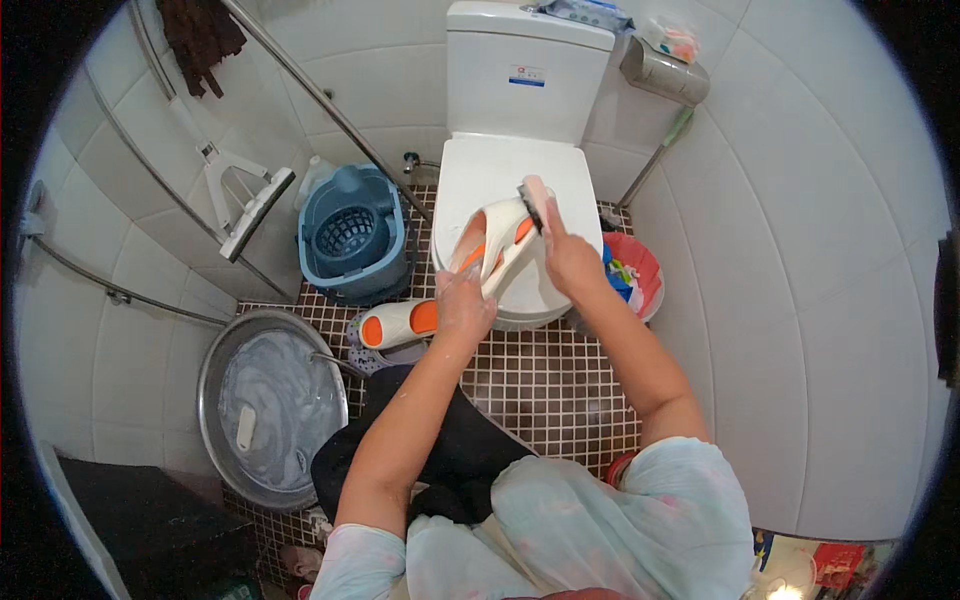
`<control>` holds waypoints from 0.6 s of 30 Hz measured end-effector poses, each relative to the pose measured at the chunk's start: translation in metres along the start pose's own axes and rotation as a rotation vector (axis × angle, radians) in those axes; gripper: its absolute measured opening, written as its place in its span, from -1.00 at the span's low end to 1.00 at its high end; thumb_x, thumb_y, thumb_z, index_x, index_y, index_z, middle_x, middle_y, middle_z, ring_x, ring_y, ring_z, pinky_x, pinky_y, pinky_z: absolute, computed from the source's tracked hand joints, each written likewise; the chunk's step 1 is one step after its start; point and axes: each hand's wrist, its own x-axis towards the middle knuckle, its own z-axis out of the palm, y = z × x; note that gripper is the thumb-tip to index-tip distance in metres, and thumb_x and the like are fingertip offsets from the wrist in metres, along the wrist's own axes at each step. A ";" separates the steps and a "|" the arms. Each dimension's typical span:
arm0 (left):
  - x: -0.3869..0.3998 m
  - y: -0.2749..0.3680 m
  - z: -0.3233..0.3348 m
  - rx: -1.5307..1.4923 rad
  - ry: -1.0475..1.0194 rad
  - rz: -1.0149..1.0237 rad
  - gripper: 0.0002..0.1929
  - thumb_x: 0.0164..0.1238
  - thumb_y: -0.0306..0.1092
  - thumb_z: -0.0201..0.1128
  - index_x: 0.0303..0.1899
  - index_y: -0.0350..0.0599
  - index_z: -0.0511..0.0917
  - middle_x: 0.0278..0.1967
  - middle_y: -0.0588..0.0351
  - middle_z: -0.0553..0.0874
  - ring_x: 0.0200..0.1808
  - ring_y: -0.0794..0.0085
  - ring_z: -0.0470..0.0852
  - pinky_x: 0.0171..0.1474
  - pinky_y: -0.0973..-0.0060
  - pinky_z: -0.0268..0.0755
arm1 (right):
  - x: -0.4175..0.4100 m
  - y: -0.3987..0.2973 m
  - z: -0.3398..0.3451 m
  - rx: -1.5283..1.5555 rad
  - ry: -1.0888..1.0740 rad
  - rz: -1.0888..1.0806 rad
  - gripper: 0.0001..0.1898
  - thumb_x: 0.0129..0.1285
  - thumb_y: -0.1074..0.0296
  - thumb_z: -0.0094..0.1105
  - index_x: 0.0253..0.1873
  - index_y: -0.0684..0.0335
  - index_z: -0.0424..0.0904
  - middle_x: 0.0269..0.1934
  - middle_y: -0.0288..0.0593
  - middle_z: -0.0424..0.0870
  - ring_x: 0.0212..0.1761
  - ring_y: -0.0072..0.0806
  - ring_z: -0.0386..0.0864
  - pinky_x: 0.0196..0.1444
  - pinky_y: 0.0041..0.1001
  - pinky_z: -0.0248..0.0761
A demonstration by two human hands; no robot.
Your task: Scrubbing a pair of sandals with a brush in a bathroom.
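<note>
A white slipper with orange parts (501, 234) is held by my left hand (463, 301) at its near end, above the shut lid of a white toilet (517, 161). My right hand (568, 259) grips a pale pink scrubbing brush (534, 196), whose dark bristles touch the slipper's side near its far end. Wet suds coat the left hand's fingers. Left of that hand, a second white and orange slipper (394, 324) rests on a grey spotted shoe (365, 357) on the floor; my forearm hides part of it.
At left stands a metal basin (206, 405) of soapy water, with a white bar-shaped object (246, 428) in it. Behind it is a blue mop bucket (307, 259). A sponge mop (255, 214) leans there. A red-lined waste bin (643, 262) stands right of the toilet. A metal pole (330, 109) slants across.
</note>
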 end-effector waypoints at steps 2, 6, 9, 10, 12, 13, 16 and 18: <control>0.001 -0.009 -0.002 0.027 -0.039 -0.049 -0.54 -0.05 -0.40 0.30 0.01 -0.21 0.56 -0.14 -0.13 0.66 -0.06 -0.02 0.48 0.06 0.22 0.35 | -0.015 -0.027 0.011 -0.025 -0.172 -0.144 -0.28 0.29 0.40 -0.15 0.49 0.08 -0.26 -0.37 0.28 0.62 -0.33 0.07 0.63 -0.29 -0.06 0.48; -0.009 -0.019 0.013 -0.041 -0.014 -0.010 -0.49 -0.07 -0.42 0.24 0.07 -0.17 0.53 -0.22 -0.18 0.65 -0.10 -0.05 0.48 0.06 0.19 0.33 | -0.019 -0.019 0.011 -0.134 -0.103 -0.296 -0.31 0.33 0.37 -0.23 0.50 0.00 -0.31 -0.30 0.26 0.64 -0.25 0.04 0.65 -0.17 -0.08 0.49; -0.008 -0.012 0.019 -0.084 0.076 -0.025 -0.45 -0.09 -0.45 0.24 0.10 -0.13 0.52 -0.17 -0.15 0.65 -0.08 -0.01 0.47 0.07 0.21 0.34 | 0.007 0.003 -0.002 -0.028 0.023 -0.090 -0.30 0.32 0.39 -0.24 0.50 -0.08 -0.29 -0.28 0.28 0.63 -0.24 0.04 0.65 -0.16 -0.08 0.48; -0.008 -0.011 0.019 -0.060 0.069 0.007 -0.47 -0.06 -0.46 0.23 0.10 -0.17 0.50 -0.13 -0.11 0.64 -0.06 -0.01 0.47 0.09 0.21 0.33 | 0.014 0.003 -0.004 0.072 0.107 -0.029 -0.30 0.32 0.40 -0.25 0.50 -0.14 -0.27 -0.26 0.29 0.63 -0.23 0.04 0.65 -0.14 -0.08 0.47; -0.008 -0.015 0.019 -0.034 0.083 0.017 -0.48 -0.07 -0.46 0.22 0.08 -0.16 0.52 -0.16 -0.14 0.64 -0.08 -0.02 0.47 0.09 0.21 0.33 | -0.023 -0.020 0.022 -0.005 -0.066 -0.153 -0.32 0.32 0.40 -0.27 0.49 -0.12 -0.26 -0.25 0.30 0.62 -0.23 0.05 0.65 -0.14 -0.08 0.47; -0.007 -0.019 0.019 -0.040 0.097 0.005 -0.48 -0.07 -0.46 0.22 0.08 -0.16 0.52 -0.16 -0.14 0.64 -0.08 -0.02 0.47 0.09 0.21 0.33 | -0.039 -0.030 0.028 -0.072 -0.239 -0.247 -0.34 0.33 0.40 -0.29 0.49 -0.09 -0.25 -0.25 0.32 0.62 -0.23 0.06 0.64 -0.13 -0.08 0.48; -0.007 -0.016 0.012 -0.021 0.060 -0.037 -0.51 -0.05 -0.47 0.22 0.05 -0.15 0.53 -0.15 -0.14 0.64 -0.08 -0.02 0.47 0.10 0.21 0.32 | -0.016 -0.018 0.010 -0.052 -0.122 -0.166 -0.34 0.32 0.43 -0.30 0.49 -0.04 -0.25 -0.23 0.33 0.61 -0.21 0.05 0.64 -0.13 -0.07 0.47; -0.006 -0.004 -0.002 -0.119 -0.013 -0.058 -0.53 -0.02 -0.44 0.24 0.03 -0.27 0.48 -0.03 -0.09 0.60 0.04 -0.02 0.43 0.18 0.24 0.28 | 0.004 -0.016 -0.016 0.183 -0.025 0.036 -0.37 0.37 0.39 -0.36 0.50 -0.06 -0.27 -0.24 0.37 0.60 -0.19 0.09 0.63 -0.10 -0.06 0.45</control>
